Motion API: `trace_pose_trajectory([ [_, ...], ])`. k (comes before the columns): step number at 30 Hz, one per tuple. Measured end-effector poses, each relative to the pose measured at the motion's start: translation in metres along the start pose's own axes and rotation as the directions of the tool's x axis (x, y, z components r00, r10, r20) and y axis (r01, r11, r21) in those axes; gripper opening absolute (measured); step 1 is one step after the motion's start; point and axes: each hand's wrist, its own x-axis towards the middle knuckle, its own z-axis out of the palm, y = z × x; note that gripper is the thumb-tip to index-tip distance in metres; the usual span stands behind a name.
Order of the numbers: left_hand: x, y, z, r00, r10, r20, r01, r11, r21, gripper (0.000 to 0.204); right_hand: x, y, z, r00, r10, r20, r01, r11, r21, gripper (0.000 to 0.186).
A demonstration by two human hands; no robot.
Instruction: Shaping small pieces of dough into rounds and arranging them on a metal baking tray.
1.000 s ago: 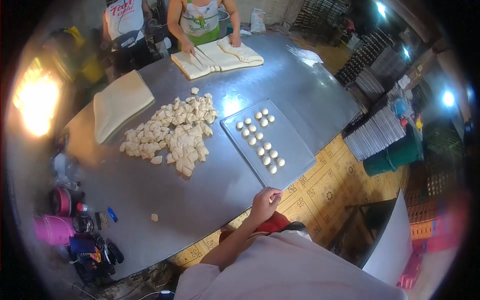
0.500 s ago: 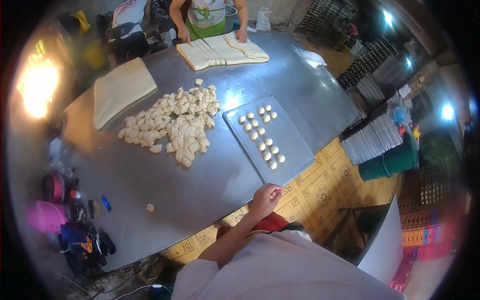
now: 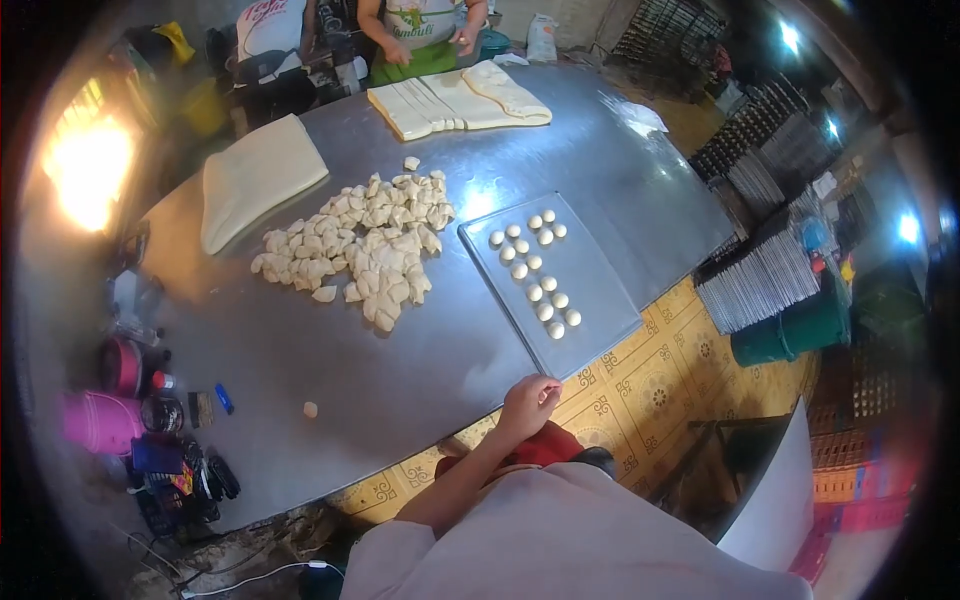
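My left hand [image 3: 530, 406] is held in front of my body at the table's near edge, just below the near corner of a metal tray [image 3: 610, 300]. Its fingers are curled in, and whether anything is inside them is hidden. My right hand does not show. On the tray sit several round dough balls [image 3: 544, 312] in uneven rows. Left of the tray lies a heap of cut dough pieces [image 3: 385, 265], with one loose dough piece [image 3: 310, 410] nearer to me.
A folded dough slab [image 3: 262, 180] lies far left; another scored dough slab [image 3: 460, 105] is before a co-worker [image 3: 420, 35]. A pink bucket [image 3: 103, 422] and small items crowd the left edge. Stacked trays [image 3: 760, 280] stand right, by a green bin [image 3: 790, 335].
The co-worker's hands have lifted off the scored slab and come up before the apron. The whole view has shifted slightly; my left hand stays by the tray's corner, fingers curled.
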Motion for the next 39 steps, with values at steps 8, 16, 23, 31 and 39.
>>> trace_pose_trajectory([
  [8, -0.004, -0.003, 0.003, 0.995, -0.03, 0.096, 0.03, 1.0, 0.003, 0.011, -0.008, 0.007, 0.0, 0.999, 0.023, -0.023, -0.023, 0.999, 0.024, 0.009],
  [16, 0.004, -0.005, 0.005, 0.996, -0.032, 0.082, 0.03, 0.999, 0.028, 0.013, -0.024, 0.012, 0.001, 0.998, 0.047, -0.051, -0.046, 0.999, 0.021, 0.008],
  [23, 0.002, -0.02, 0.004, 0.998, -0.044, 0.04, 0.043, 0.999, 0.034, 0.013, -0.039, 0.045, 0.002, 0.994, 0.087, -0.06, -0.088, 0.996, -0.01, 0.008],
  [31, 0.01, -0.011, 0.013, 0.996, -0.048, 0.069, 0.047, 0.999, 0.017, 0.012, -0.059, 0.046, -0.012, 0.982, 0.05, -0.183, -0.08, 0.984, -0.158, 0.007],
  [39, 0.016, 0.022, 0.014, 0.971, -0.155, 0.184, 0.157, 0.988, 0.001, 0.012, -0.057, -0.02, -0.083, 0.992, -0.128, -0.015, 0.122, 0.973, -0.197, 0.005],
])
